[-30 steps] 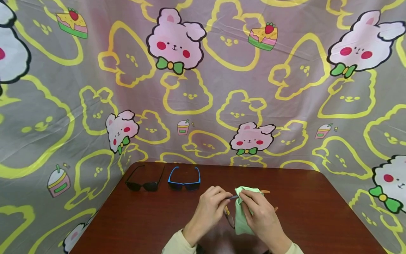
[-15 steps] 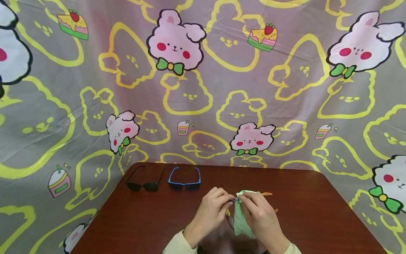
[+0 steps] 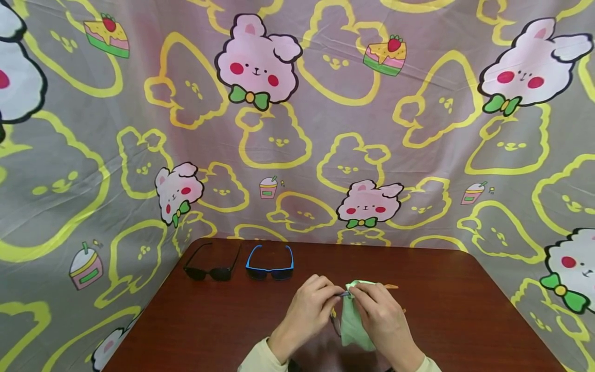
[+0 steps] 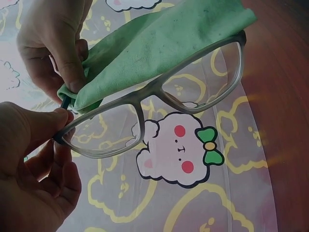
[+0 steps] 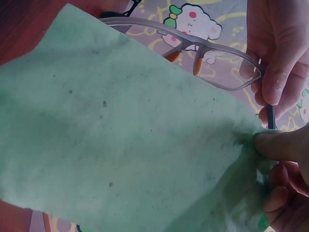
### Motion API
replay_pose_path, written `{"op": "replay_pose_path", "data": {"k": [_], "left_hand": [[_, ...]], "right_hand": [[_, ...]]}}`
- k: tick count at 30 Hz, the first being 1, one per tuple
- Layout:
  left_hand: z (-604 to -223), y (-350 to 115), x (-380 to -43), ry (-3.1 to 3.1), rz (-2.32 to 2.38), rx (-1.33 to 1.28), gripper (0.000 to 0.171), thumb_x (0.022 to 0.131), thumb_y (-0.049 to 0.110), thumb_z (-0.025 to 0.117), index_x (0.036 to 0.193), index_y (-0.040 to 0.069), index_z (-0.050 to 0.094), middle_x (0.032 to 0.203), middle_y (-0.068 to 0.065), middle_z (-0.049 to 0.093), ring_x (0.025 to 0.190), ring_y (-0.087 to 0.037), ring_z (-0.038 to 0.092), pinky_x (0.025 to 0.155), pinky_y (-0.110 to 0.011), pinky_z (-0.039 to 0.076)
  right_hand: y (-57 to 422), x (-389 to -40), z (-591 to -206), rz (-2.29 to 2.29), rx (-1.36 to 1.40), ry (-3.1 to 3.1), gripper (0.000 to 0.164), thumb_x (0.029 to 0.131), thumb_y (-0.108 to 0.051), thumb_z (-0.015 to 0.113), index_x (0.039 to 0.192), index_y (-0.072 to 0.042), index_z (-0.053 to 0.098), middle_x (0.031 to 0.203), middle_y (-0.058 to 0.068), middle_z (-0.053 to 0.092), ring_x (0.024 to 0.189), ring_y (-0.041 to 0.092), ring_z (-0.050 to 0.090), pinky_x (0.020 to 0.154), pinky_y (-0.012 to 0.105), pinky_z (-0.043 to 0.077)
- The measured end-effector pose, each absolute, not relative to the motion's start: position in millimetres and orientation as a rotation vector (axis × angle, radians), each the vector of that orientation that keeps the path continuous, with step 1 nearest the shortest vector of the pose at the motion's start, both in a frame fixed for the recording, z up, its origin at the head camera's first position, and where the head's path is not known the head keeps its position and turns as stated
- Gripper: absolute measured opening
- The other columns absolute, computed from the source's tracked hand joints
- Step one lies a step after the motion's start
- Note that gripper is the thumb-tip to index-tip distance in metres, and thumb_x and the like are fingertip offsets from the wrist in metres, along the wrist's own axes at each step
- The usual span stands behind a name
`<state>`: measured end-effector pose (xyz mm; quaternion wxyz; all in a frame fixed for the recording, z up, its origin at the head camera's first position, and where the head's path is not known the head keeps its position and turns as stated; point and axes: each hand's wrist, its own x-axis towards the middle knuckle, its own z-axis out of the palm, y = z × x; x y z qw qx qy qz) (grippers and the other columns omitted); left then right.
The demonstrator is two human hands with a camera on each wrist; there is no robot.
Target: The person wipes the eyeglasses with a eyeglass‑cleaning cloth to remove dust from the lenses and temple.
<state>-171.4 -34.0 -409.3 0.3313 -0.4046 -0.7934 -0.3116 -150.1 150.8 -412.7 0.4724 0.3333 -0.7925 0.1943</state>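
Clear eyeglasses with a grey frame [image 4: 147,90] are held up between both hands over the table. My left hand [image 3: 310,307] pinches them at the corner where the lens rim meets the temple arm, as the left wrist view shows. A light green cloth [image 5: 120,125] is wrapped around that temple arm, and my right hand [image 3: 382,315] pinches cloth and arm together between thumb and fingers. The rest of the cloth hangs down beside the lenses. Orange-brown temple tips [image 3: 391,286] stick out past the right hand. Part of the frame is hidden behind the cloth.
Black sunglasses [image 3: 209,273] lie at the far left of the dark red-brown table [image 3: 223,320]. Blue-framed sunglasses [image 3: 269,272] lie to their right, arms pointing to the back. A patterned curtain [image 3: 288,129] encloses the table at the back and sides.
My right hand and the cloth have shifted slightly left and down along the temple arm, closer to my left hand. Less of the bare arm shows between them. Both sunglasses stay put.
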Motion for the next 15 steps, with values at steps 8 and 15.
{"op": "replay_pose_path", "data": {"k": [8,15], "left_hand": [[-409.2,-35.0,-172.2,-2.081,-0.784,-1.077,0.009,0.085,0.007,0.069,0.092,0.014,0.071,0.083,0.009,0.058,0.074,-0.006,0.049,0.068,-0.012,0.038],[-410.2,-35.5,-173.0,-2.074,-0.765,-1.08,0.01,0.084,0.007,0.07,0.091,0.014,0.071,0.083,0.01,0.058,0.074,-0.006,0.05,0.069,-0.015,0.039]], "right_hand": [[152.3,-150.6,-414.4,0.461,0.805,-1.904,0.041,0.103,-0.027,0.038,0.093,-0.006,0.072,0.091,0.004,0.064,0.075,0.019,0.057,0.061,0.027,0.048],[155.0,-152.2,-415.8,0.447,0.8,-1.885,0.043,0.104,-0.027,0.036,0.092,-0.007,0.072,0.091,0.003,0.064,0.074,0.016,0.057,0.061,0.025,0.047]]}}
